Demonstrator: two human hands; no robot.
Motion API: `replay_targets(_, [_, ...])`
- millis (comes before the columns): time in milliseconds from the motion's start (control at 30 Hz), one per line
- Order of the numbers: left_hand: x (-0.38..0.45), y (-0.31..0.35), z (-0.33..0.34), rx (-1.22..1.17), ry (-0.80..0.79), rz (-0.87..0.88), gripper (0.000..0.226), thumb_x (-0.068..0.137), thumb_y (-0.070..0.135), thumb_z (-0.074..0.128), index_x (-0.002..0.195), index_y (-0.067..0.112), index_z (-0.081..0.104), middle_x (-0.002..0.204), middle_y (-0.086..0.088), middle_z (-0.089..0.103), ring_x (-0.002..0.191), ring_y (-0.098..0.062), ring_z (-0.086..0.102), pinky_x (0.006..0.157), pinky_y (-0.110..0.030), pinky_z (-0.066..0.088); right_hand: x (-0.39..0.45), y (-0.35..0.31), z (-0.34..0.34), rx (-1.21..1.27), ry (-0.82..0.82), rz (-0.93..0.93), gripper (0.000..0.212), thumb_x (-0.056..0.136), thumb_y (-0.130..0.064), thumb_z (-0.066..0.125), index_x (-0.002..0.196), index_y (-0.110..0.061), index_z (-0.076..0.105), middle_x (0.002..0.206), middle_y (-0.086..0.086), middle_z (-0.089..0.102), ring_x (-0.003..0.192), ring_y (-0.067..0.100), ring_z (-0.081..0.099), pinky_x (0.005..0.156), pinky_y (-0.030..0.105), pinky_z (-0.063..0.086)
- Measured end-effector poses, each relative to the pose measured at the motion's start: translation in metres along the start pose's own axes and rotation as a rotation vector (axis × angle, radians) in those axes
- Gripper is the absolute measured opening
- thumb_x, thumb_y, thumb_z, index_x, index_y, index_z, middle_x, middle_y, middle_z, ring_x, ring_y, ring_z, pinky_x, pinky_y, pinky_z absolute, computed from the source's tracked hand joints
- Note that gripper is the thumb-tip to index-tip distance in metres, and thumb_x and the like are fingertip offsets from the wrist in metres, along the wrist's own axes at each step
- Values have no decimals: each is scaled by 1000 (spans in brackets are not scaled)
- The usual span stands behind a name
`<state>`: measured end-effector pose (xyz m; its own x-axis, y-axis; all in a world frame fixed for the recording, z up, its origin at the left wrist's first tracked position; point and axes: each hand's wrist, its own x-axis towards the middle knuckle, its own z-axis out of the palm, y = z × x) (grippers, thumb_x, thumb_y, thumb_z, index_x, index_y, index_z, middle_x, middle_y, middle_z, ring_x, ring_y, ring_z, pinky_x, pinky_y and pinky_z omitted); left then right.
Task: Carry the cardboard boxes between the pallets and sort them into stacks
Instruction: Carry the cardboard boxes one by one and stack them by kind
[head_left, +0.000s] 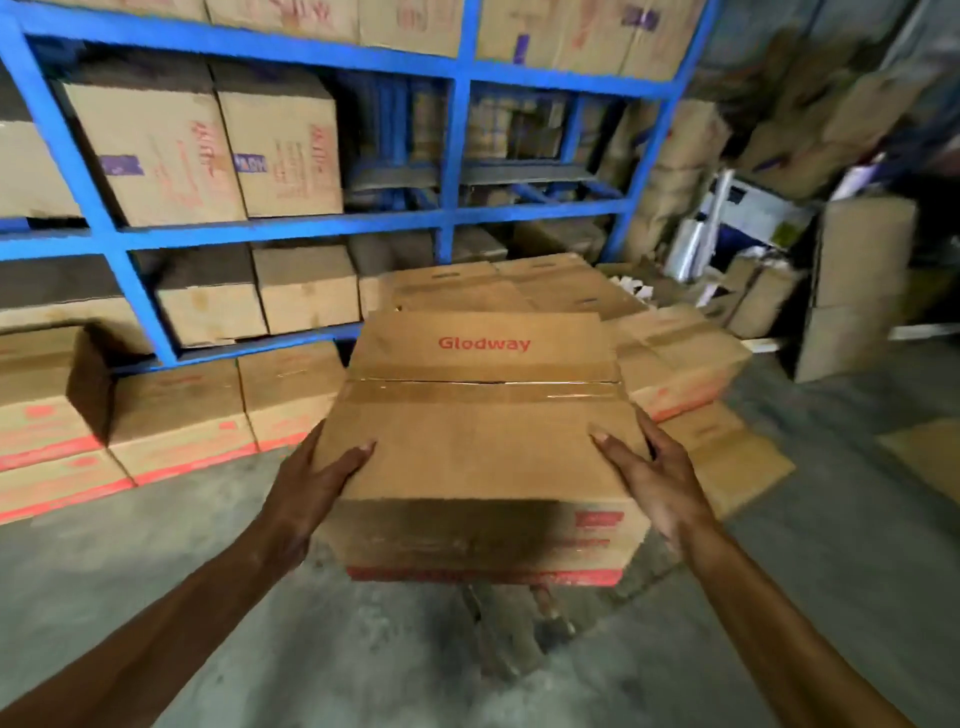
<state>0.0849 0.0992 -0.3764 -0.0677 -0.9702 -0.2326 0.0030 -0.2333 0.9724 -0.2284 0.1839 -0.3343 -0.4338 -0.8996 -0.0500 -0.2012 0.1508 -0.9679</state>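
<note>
From the head camera, a person holds a brown cardboard box (483, 447) up in the air, in the middle of the picture. The box is taped shut across the top and has the red word "Glodway" on it, with a red stripe along its bottom edge.

The left hand (311, 488) grips the box on its left side, at about 8 o'clock from the middle of the box; the thumb lies on top and the fingers go down the side. The right hand (649, 478) grips the right side, at about 4 o'clock, with the fingers spread on the top and the edge. Both arms reach in from the bottom corners.

Under the box is a grey floor (156, 582). At 12 o'clock, just behind the box, more boxes (519, 291) lie in a low pile. At 9 o'clock, a row of boxes with red stripes (171, 421) sits on the floor. Behind that stands a big blue rack (457, 156) full of boxes. At 2 o'clock there is a messy heap of boxes and plastic wrap (696, 244), too blurry to tell more
</note>
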Motion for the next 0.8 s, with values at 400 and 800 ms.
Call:
replay_targets(400, [-70, -59, 276, 116, -182, -223, 44, 85, 33, 67, 125, 17, 61, 110, -4, 66, 92, -15, 62, 76, -29, 49, -9, 106, -285, -112, 96, 272, 27, 89, -21, 64, 116, -18, 66, 104, 5, 72, 82, 14, 69, 62, 16, 54])
replay_targets(800, [-31, -122, 468, 147, -32, -318, 45, 85, 29, 68, 127, 14, 58, 111, -8, 68, 88, -20, 67, 73, -30, 54, 137, 216, -416, -78, -32, 366, 32, 89, -20, 64, 122, -20, 61, 106, 4, 66, 85, 12, 63, 64, 15, 52])
